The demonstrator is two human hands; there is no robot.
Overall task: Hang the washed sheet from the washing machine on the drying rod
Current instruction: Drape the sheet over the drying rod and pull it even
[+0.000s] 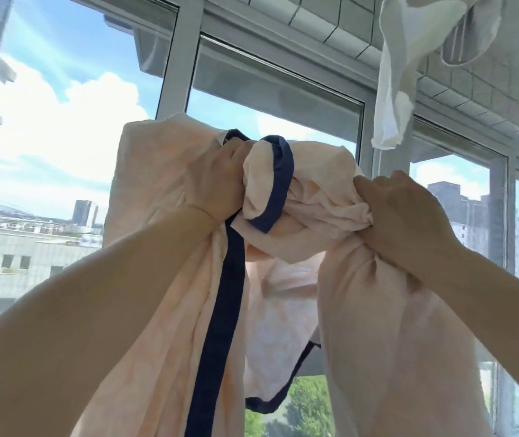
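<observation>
Sheet [170, 190], pale pink, navy-bordered: being held overhead before the window, bunched. Left hand [217, 181] gripping border; right hand [409, 216] clutching folds. Rod not visible. Advice: spreading bunches evenly, keeping border untwisted.

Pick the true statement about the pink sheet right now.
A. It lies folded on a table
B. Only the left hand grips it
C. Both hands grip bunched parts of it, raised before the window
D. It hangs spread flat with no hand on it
C: the left hand and the right hand each clutch bunched folds of the pink sheet, held up before the window.
</observation>
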